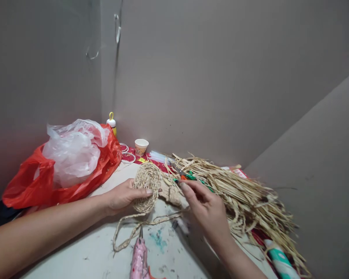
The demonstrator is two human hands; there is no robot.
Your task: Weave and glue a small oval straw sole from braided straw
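My left hand (126, 197) grips an oval coil of braided straw (147, 182), its thumb across the front and the fingers behind. From the coil's lower edge a loose tail of straw braid (128, 234) loops down over the table and back to the right. My right hand (206, 207) is a little to the right of the coil, thumb and forefinger pinched together; what they hold, if anything, I cannot make out. Just beyond those fingertips lie scissors (178, 169), partly hidden, among green and orange pieces. Below the coil, a pink glue gun (139, 257) points its nozzle toward the braid.
A large bundle of dry straw (238, 190) spreads along the right side. Red and clear plastic bags (31, 182) are heaped at the left. Toward the wall stand a paper cup (141, 147) and a yellow-capped bottle (111, 123). A green-and-white tube (280, 257) lies front right.
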